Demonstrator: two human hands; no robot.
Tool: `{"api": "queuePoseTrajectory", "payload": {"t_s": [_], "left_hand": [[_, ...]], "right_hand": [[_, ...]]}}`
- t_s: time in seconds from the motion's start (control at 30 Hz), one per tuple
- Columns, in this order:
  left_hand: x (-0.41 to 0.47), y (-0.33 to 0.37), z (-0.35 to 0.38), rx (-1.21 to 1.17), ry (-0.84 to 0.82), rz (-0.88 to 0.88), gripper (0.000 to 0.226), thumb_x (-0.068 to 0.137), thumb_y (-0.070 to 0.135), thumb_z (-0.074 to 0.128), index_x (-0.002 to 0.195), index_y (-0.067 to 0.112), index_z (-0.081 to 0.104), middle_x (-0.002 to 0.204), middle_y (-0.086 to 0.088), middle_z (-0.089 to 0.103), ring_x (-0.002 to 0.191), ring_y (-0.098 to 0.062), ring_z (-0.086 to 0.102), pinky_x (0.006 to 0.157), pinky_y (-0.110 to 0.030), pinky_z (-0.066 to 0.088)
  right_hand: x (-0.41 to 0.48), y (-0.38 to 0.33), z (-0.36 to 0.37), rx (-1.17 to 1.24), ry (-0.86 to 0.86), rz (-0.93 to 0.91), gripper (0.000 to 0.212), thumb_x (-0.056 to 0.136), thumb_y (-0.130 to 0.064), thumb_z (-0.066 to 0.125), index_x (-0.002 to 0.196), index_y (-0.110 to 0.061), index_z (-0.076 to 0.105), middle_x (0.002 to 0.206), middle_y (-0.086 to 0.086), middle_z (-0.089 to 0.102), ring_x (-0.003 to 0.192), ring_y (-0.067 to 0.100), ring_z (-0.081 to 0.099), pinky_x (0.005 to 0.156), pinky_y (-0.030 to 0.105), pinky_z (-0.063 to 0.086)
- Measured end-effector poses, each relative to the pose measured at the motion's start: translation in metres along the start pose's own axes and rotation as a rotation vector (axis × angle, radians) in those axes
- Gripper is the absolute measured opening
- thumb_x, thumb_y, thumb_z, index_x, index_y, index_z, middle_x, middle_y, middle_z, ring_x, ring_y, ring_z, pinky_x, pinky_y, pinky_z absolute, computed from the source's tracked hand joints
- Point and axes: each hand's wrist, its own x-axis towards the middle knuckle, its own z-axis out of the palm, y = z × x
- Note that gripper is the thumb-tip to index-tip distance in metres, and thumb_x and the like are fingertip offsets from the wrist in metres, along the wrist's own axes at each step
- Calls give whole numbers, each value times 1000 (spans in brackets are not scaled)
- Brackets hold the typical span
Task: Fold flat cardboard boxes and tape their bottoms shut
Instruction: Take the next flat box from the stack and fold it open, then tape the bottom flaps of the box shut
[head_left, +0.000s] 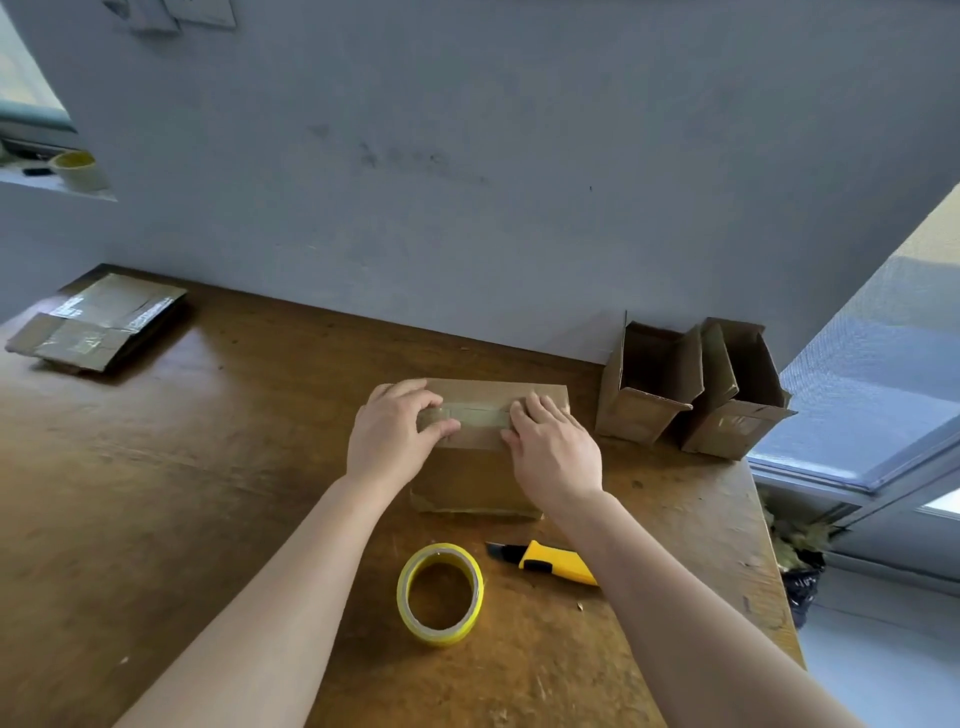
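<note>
With both hands, left hand (392, 434) and right hand (553, 452), flat and unclenched on the box (483, 467), 1 firm outward sweep should seat the tape strip (478, 417).

Soft daylight, pretty even, slightly mushy wide-angle shot

Light comes in from the window (883, 395) on the right and another window (26, 78) top left, so the grey wall (467, 156) looks flat and bluish. The wooden table (208, 467) has a dull sheen on its left part, and there's glare on the taped flat cardboard (98, 322). Shadows are faint and soft. Edges bend a lot from the lens, and the corners look smeary.
</note>
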Motion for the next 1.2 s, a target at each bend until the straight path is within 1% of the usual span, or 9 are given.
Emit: {"api": "queuePoseTrajectory", "payload": {"t_s": [0.13,0.23,0.33,0.4,0.5,0.63,0.93,1.1,1.2], "left_hand": [[-40,-3,12,-316,319,-219,11,93,30,48,86,23,52,93,6,50,78,-10,53,60,-14,37],[-73,-15,35,-106,-91,-270,3,81,26,51,82,28,54,87,9,54,80,-14,57,60,-21,42],[-94,-21,58,192,-667,-287,56,81,35,59,135,29,47,141,1,42,123,-21,47,90,-33,48],[-98,-16,65,361,-703,-222,55,86,28,60,138,25,44,141,0,44,119,-23,51,84,-34,49],[-90,-5,58,467,-647,-142,26,88,4,50,107,19,59,107,1,61,93,-22,60,64,-30,42],[-65,12,29,157,-721,-93,20,80,4,47,89,19,56,94,-2,62,87,-25,58,66,-35,46],[-7,52,-30,-630,-255,47,17,95,8,57,78,2,56,76,-8,61,73,-21,60,63,-35,48],[-3,43,-1,-496,-51,-218,9,96,11,48,93,12,56,85,-3,62,78,-17,57,64,-27,43],[1,42,4,-487,30,-277,10,97,15,47,91,13,55,80,-1,61,72,-15,58,58,-24,44]], "right_hand": [[-3,-1,4,42,16,14,44,103,-34,33,140,-14,44,146,2,43,140,20,31,115,34,27],[-2,-1,4,60,21,28,45,103,-34,34,142,-14,43,149,2,41,141,20,29,115,33,25],[-2,-1,4,60,18,37,45,103,-34,34,143,-14,43,150,3,40,142,21,28,114,32,24],[-3,-1,3,56,24,32,44,103,-34,35,142,-15,44,148,2,42,141,21,30,113,31,26],[-2,2,3,89,20,32,45,102,-33,36,143,-16,43,151,2,39,143,20,27,114,32,25],[-1,7,6,153,6,26,45,102,-30,37,145,-16,41,155,2,33,146,20,22,116,31,20],[-6,7,1,203,50,9,42,101,-27,44,142,-19,46,152,-1,39,144,19,26,115,33,25],[-7,9,-1,296,48,24,50,90,-10,54,140,-21,51,148,-1,44,142,18,30,113,34,28],[-9,5,-8,684,140,132,33,92,-9,49,113,-23,69,125,0,65,121,19,54,98,35,45]]}}
